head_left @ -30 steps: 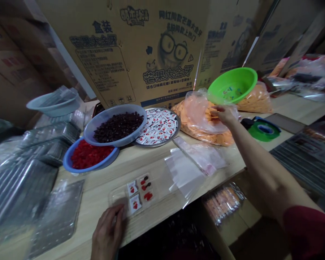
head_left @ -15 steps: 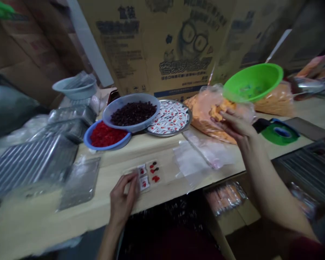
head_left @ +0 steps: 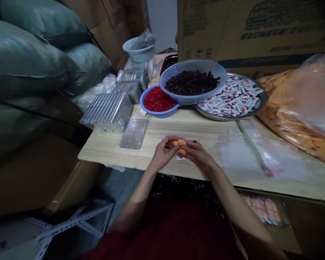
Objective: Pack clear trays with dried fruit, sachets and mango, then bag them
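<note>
Both hands (head_left: 181, 154) are drawn in close together over the front edge of the bench (head_left: 162, 130), near its middle. The left hand (head_left: 164, 154) and the right hand (head_left: 197, 156) pinch small orange fruit pieces (head_left: 178, 145) between their fingertips, and the two sets of fingers nearly meet around them. Just below the pieces, partly hidden by the hands, lies a white sachet with red print (head_left: 181, 157), apparently in a clear plastic tray whose outline is hard to make out. To the left along the bench lies a flat clear tray (head_left: 134, 133), beside stacked ribbed clear plastic trays (head_left: 108, 112) at the bench's left end. Toward the back edge, a translucent blue bowl of dark dried fruit (head_left: 191, 64) overlaps a blue dish of red pieces (head_left: 154, 113), and next to them is a steel tray (head_left: 227, 117) heaped with more sachets. Clear plastic bags (head_left: 246, 155) lie flat at the right of the hands, and a large clear bag of orange pieces (head_left: 300, 115) sits at the bench's back right corner.
</note>
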